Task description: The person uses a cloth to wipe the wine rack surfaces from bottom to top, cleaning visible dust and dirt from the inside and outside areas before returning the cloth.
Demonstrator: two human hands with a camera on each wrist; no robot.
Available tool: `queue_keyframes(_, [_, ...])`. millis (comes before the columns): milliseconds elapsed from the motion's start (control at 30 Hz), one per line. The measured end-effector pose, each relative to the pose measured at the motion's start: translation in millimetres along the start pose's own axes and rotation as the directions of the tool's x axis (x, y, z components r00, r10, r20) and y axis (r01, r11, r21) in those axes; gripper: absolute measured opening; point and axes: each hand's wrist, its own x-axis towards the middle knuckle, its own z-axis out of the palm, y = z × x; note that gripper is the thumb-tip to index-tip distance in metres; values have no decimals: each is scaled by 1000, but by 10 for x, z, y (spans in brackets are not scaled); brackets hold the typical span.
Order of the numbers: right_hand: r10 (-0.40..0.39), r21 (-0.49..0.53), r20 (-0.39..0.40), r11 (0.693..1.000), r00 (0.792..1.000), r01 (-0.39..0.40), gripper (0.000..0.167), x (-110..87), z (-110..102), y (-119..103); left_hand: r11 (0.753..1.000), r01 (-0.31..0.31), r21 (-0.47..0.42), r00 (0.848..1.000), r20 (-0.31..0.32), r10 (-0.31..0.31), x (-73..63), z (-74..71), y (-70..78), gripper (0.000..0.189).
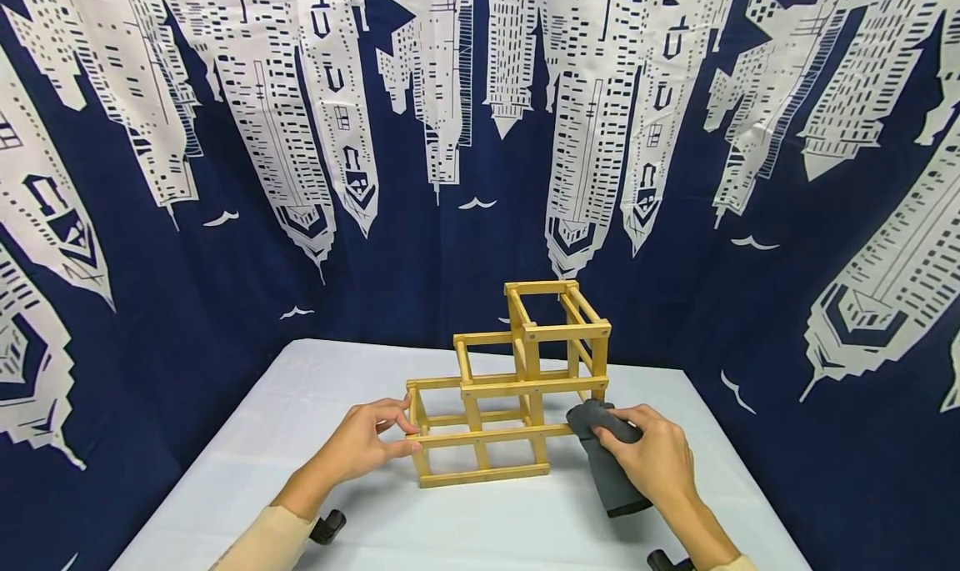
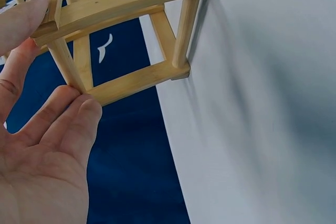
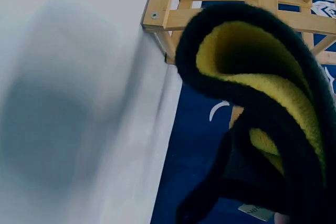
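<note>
A stepped wooden rack (image 1: 540,387) of light slats and round dowels stands on the white table, tallest at its right. My left hand (image 1: 360,444) grips the rack's left end. In the left wrist view the thumb lies on a corner slat (image 2: 131,4), with the other fingers by the dowel and slat below. My right hand (image 1: 658,454) holds a dark grey cloth (image 1: 611,479) bunched against the rack's right end, its lower part hanging down. The right wrist view shows the folded cloth's yellow inner side (image 3: 289,90) and dark edging, which hide most of that hand.
The white table (image 1: 330,379) reaches back to a navy curtain (image 1: 420,279) printed with upside-down white buildings. Short black objects (image 1: 327,527) show beside each wrist at the lower edge of the head view.
</note>
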Motion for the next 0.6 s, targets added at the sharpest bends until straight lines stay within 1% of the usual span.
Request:
queue_keyframes(100, [-51, 17, -90, 998, 995, 53, 33, 8, 1, -4, 1000, -4, 0, 1000, 2, 4, 6, 6, 6, 17])
queue_keyframes(200, [-103, 45, -187, 993, 977, 113, 33, 43, -4, -25, 1000, -5, 4, 1000, 1, 5, 8, 5, 12, 17])
queue_keyframes(267, [-126, 64, -221, 988, 967, 143, 32, 60, -6, -59, 1000, -4, 6, 1000, 0, 4, 10, 4, 16, 17])
queue_keyframes(333, [-139, 75, -225, 984, 964, 159, 32, 55, 0, -103, 1000, -1, 8, 1000, -1, 1, 10, 4, 20, 17])
queue_keyframes(467, [-163, 95, -196, 978, 967, 184, 33, 20, 37, -226, 1000, 0, 10, 1000, 0, 0, 10, 8, 28, 17])
queue_keyframes(600, [-191, 138, -171, 967, 967, 215, 34, 20, 98, -379, 1000, 0, 10, 1000, -3, 0, 9, 11, 29, 17])
